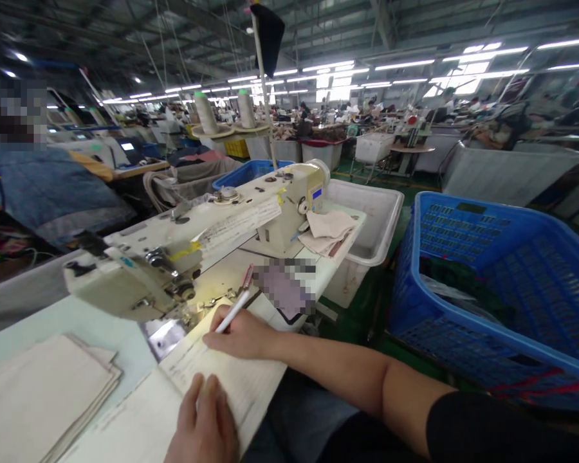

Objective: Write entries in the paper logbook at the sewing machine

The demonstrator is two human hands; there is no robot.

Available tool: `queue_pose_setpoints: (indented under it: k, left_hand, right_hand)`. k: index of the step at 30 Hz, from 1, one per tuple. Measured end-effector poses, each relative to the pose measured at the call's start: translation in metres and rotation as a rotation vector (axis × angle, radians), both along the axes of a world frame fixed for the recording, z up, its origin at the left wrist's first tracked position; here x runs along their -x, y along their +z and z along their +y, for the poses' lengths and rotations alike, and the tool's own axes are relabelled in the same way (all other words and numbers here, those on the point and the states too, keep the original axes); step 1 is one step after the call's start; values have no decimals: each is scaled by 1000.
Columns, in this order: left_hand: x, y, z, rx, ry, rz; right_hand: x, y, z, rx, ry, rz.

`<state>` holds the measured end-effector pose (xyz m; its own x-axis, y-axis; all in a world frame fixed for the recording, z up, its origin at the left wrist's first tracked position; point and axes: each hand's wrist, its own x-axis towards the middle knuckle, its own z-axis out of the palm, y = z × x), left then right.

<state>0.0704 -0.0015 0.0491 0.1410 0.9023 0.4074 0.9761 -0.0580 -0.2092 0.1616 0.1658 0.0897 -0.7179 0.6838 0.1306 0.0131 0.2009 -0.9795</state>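
My right hand (248, 334) is closed around a white pen (233, 311), its point down near a page of an open notebook (137, 418). Handwriting covers parts of the pages. My left hand (205, 424) lies on the notebook's lower edge, with nothing seen in it and the fingers extended. Just beyond the notebook stands a cream sewing machine (222, 222), its lamp lighting the needle area. A pile of pale fabric pieces (43, 392) rests on the table to the left. To the right of the pen is a blurred-out, phone-like object (289, 292).
Folded pale cloth (329, 228) lies at the table's right end. A white plastic bin (388, 212) stands beyond it. On the right, a large blue basket (415, 289) holds dark cloth. Two thread cones (245, 109) stand behind the machine. At left is a person's denim-clad part (38, 199).
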Motion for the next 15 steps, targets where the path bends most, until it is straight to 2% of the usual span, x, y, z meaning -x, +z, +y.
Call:
queue_pose_setpoints:
  k: [3,6,9,15]
  left_hand:
    - [-9,-4,-6,13,176,-136]
    - [-14,-7,-10,12,287,-243]
    - [-14,-2,-10,-13,307,-318]
    - [-14,13,-6,-50,269,-394]
  right_hand:
    - [-8,1,-3,94,-10,49]
    - [-26,1,-10,69,-34,29]
    - [-53,0,-22,-42,-35,35]
    - [-101,-6,-40,-156,4,-28]
